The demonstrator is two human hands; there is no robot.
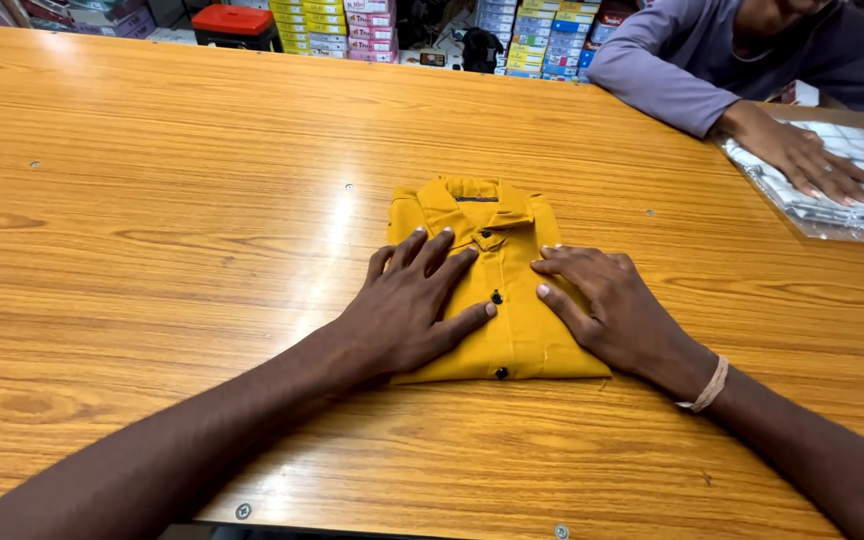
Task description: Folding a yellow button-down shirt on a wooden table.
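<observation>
A folded mustard-yellow shirt (512, 330) with dark buttons lies collar-up on the wooden table (152, 230). My left hand (412, 305) lies flat on the shirt's left half, fingers spread, thumb near the button line. My right hand (607, 305) presses flat on the shirt's right half, with a band around the wrist. Neither hand grips anything.
Across the table at the far right, another person in a purple sleeve rests a hand (807, 160) on a checked shirt in a clear plastic bag (832, 205). Stacked coloured boxes (337, 25) and a red-lidded box (235, 22) line the back edge.
</observation>
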